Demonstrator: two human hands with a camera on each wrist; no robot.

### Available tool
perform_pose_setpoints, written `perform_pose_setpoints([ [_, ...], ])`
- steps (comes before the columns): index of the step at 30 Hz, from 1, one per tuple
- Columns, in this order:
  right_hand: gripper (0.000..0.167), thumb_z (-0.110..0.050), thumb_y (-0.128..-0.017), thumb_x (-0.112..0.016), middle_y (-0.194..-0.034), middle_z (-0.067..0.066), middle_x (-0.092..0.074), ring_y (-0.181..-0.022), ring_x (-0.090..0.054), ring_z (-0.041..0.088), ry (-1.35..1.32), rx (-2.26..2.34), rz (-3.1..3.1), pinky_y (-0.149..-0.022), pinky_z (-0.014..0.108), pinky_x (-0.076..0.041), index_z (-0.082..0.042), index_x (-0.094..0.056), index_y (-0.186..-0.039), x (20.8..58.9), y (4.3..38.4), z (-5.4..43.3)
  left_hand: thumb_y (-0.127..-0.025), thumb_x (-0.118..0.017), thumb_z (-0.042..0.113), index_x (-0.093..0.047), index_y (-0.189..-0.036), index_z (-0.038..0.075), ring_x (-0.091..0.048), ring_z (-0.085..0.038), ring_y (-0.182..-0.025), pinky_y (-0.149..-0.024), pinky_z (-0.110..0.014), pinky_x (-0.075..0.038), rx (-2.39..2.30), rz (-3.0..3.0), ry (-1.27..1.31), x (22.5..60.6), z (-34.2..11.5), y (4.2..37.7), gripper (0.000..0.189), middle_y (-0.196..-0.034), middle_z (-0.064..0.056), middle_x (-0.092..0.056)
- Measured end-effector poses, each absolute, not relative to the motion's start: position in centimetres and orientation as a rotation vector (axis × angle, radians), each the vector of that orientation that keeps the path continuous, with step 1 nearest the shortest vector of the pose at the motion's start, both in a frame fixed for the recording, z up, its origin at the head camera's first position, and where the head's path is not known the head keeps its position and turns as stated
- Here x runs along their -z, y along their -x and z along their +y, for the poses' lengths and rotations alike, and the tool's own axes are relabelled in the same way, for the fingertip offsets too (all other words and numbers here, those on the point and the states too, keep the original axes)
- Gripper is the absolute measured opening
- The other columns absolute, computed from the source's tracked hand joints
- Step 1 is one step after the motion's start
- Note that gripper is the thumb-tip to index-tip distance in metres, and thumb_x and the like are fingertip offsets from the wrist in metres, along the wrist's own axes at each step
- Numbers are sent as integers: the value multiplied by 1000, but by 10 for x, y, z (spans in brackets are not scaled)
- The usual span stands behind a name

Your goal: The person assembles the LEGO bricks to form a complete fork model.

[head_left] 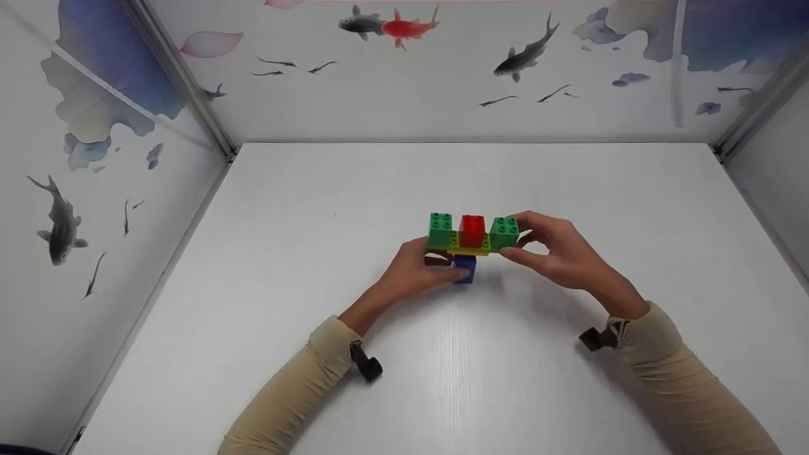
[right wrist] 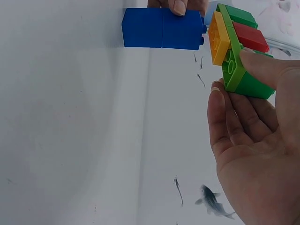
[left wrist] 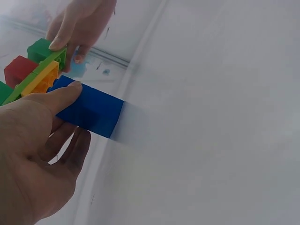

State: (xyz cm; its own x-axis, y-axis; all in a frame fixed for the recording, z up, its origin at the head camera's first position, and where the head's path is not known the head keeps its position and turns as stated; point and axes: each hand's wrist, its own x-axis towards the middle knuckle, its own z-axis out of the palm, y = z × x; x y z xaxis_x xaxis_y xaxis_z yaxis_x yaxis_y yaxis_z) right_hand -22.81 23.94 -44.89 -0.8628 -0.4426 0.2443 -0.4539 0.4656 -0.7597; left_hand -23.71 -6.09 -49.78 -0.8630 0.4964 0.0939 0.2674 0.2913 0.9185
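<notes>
My left hand pinches a stack of two blue bricks, its thumb across the upper one. The stack stands on the white table, its far end at the surface in the left wrist view. Above it, my right hand grips the right end of a lime-green plate. On that plate sit a red brick in the middle, a green brick at the left and another green brick at the right. An orange brick is fixed underneath. In the right wrist view a narrow gap separates it from the blue studs.
The white table stretches around both hands. Behind it rises a back wall with painted fish, and a side wall stands at the left. A black wrist camera hangs by the left cuff.
</notes>
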Motion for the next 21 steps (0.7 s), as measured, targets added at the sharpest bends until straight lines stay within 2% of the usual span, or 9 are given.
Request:
perform_pose_setpoints([
  [6,46,-24,-98,-84,-127,-1,-75,-108,-73,19,-825,-1365,-2699,-96,13,-57,-12,-68,-139,451,228,240,-91,-90,38,-68,-139,23,-71,-13,-121,-108,-30,-59,-1594,2360,-679,498,-60,236,54,-132,6,-75],
  [13,47,-24,-98,-84,-129,1,-75,-111,-73,27,-821,-1347,-2723,-96,13,-57,-11,-67,-140,451,228,239,-86,-93,43,-64,-142,27,-69,-13,-125,-112,-40,-57,-1565,2377,-678,488,-72,243,65,-134,11,-72],
  [17,48,-23,-97,-84,-131,3,-74,-112,-73,26,-818,-1337,-2746,-97,15,-58,-11,-67,-141,450,228,239,-88,-91,42,-63,-139,23,-69,-14,-124,-114,-41,-57,-1606,2353,-770,481,-86,250,61,-132,6,-70],
  [21,49,-21,-98,-83,-130,3,-74,-112,-73,26,-822,-1338,-2739,-96,17,-59,-11,-66,-142,449,228,238,-90,-90,35,-65,-135,18,-70,-18,-121,-111,-40,-58,-1672,2298,-861,475,-97,256,54,-130,0,-70],
])
